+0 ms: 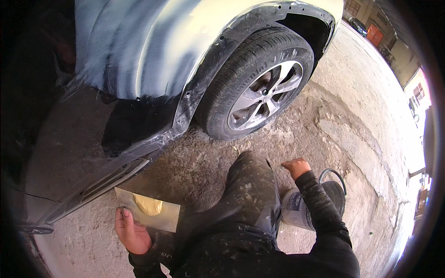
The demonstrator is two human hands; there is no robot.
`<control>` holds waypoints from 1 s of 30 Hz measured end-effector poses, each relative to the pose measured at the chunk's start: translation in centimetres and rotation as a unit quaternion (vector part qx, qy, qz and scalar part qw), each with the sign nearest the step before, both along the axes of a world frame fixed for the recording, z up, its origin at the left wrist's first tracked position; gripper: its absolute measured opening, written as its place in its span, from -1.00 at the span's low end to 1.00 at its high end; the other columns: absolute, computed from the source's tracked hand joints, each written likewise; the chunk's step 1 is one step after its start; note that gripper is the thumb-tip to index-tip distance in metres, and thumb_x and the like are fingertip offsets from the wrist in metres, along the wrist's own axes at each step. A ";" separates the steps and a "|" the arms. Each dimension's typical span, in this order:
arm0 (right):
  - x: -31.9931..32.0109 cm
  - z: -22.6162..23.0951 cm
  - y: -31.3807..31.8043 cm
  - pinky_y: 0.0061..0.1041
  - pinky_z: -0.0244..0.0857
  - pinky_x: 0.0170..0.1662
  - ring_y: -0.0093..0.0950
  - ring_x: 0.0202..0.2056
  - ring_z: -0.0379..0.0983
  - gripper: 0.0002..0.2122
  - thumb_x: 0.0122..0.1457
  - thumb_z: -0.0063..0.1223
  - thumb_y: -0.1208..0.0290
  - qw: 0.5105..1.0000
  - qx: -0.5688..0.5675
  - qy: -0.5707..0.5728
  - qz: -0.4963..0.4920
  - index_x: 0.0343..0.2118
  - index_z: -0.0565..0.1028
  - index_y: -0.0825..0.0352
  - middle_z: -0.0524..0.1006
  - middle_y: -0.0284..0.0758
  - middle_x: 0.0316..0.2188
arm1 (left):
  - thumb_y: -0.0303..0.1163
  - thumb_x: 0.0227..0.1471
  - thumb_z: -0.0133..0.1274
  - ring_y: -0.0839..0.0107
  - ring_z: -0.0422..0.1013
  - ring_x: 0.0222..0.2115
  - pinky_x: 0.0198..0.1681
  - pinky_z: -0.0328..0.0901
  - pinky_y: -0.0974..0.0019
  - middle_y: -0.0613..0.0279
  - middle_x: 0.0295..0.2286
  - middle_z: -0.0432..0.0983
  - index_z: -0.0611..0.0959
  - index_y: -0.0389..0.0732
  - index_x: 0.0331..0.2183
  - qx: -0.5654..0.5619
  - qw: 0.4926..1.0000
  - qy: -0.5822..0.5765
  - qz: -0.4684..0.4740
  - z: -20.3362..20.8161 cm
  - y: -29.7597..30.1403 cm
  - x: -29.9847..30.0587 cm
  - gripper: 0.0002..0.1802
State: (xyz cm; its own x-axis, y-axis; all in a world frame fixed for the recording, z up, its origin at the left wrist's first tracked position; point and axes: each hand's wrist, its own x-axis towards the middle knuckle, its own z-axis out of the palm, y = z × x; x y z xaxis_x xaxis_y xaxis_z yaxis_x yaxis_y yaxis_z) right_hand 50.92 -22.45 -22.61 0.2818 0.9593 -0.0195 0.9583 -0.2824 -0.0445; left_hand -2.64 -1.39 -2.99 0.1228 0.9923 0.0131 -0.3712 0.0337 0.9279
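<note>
My left hand [132, 231] grips the lower left edge of a thin, flat rectangular board [170, 217]. A smooth yellowish mound of filler paste [149, 205] lies on its upper face. Beside my knee, my right hand [296, 167] is closed, its fingers curled and pressed together toward the left. Whatever it may hold is too small to make out. Ahead stands a car body panel [171, 46] with pale and dark sanded patches. Its dark wheel arch edge [187, 95] is scuffed with whitish dust.
A tyre on a silver alloy wheel [264, 92] sits under the arch. The dark car door [88, 139] spans the left. A whitish bucket [293, 211] with a dark curved hose or handle [334, 172] stands under my right forearm. The ground [352, 139] is rough, cracked concrete.
</note>
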 end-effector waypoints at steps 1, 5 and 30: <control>0.1 0.4 0.1 -0.22 0.48 -0.15 -0.21 -0.27 0.66 -0.80 0.28 0.07 0.31 0.998 0.028 0.032 -0.036 -0.17 0.72 0.08 0.72 -0.23 -0.31 | -0.28 0.42 -0.01 0.39 0.50 -0.14 -0.03 0.39 0.28 0.17 -0.17 0.54 0.47 -0.26 -0.16 0.000 1.000 0.001 0.003 0.0 0.0 0.0 -0.78; -0.1 2.0 1.4 -0.27 0.44 -0.33 -0.24 -0.48 0.58 -0.80 0.22 0.27 0.32 0.937 0.107 0.256 -0.211 -0.32 0.63 0.40 0.64 -0.16 -0.53 | -0.29 0.43 -0.02 0.38 0.51 -0.13 -0.03 0.40 0.28 0.16 -0.15 0.55 0.47 -0.26 -0.14 0.001 1.000 -0.002 -0.007 0.0 0.0 0.1 -0.79; -13.9 9.6 3.8 -0.08 0.41 -0.43 -0.20 -0.42 0.65 -0.81 0.17 0.05 0.24 0.991 -0.118 -0.030 -0.047 -0.25 0.66 0.06 0.68 -0.30 -0.45 | -0.33 0.36 0.08 0.42 0.57 -0.32 -0.27 0.46 0.35 0.24 -0.28 0.62 0.57 -0.30 -0.11 -0.014 0.999 -0.017 0.025 -1.6 0.5 0.0 -0.78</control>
State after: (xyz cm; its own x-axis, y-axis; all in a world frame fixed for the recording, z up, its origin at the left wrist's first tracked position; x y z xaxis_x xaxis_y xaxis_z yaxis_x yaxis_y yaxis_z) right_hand 37.02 -18.66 -13.03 0.3778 0.8990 -0.2214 0.9259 -0.3667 0.0908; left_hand -2.65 -0.89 -4.57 0.0737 0.9972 -0.0110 -0.4048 0.0400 0.9135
